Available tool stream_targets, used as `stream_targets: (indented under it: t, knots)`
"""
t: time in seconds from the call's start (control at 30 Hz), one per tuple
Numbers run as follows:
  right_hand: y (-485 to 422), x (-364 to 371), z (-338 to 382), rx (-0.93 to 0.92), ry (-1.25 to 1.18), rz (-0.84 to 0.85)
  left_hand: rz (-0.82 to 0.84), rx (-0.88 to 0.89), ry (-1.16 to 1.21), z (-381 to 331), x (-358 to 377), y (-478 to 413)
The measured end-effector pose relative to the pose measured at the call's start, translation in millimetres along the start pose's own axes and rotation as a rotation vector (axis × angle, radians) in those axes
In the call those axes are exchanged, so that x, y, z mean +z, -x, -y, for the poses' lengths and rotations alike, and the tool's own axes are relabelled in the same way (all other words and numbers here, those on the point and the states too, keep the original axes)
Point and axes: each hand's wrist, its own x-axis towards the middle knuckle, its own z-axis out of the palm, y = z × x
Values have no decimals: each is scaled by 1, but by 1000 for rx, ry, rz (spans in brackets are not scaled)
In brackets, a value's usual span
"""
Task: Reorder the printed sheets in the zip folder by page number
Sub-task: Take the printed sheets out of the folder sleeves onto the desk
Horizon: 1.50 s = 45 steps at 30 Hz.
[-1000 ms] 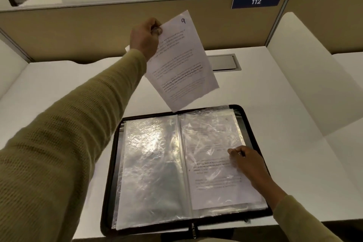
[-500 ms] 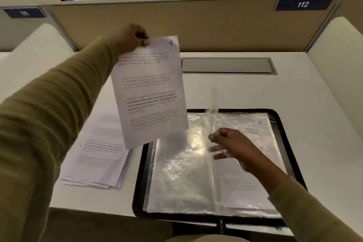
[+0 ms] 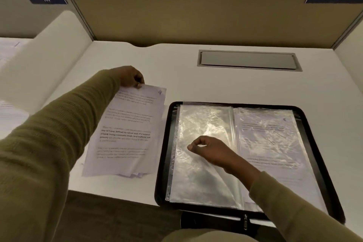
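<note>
Left hand (image 3: 130, 76) pinches the far edge of the sheet marked 9 (image 3: 127, 129), which lies on a pile of sheets (image 3: 135, 175) just left of the zip folder (image 3: 163, 153). Right hand (image 3: 210, 149), fingers curled with thumb meeting forefinger, pinches a clear sleeve (image 3: 196, 180) over the folder's left half. The right half holds a sleeved printed sheet (image 3: 269, 135). The folder lies open on a white desk (image 3: 176, 68), its near edge and zip pull (image 3: 245, 220) overhanging the desk's near edge. Bare desk runs far to a metal hatch (image 3: 248, 60) and a tan partition (image 3: 196, 15); a white divider (image 3: 45, 61) closes the left side
</note>
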Motion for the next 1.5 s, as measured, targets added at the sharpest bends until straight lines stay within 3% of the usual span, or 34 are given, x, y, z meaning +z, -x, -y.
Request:
stream_targets:
  t: [0.3, 0.57, 0.9, 1.1, 1.5]
  knots:
    - [6, 33, -19, -58, 301, 95, 12, 23, -83, 21, 44, -30]
    - [11, 40, -26, -124, 330, 71, -157, -15, -238, 32, 73, -59]
    - [24, -25, -50, -162, 400, -305, -195, 66, -117, -1, 89, -67]
    - [32, -94, -92, -30, 410, -574, -160, 209, -19, -70, 100, -67]
    - [48, -160, -149, 371, 531, -782, -34, 457, 18, -240, 148, -51]
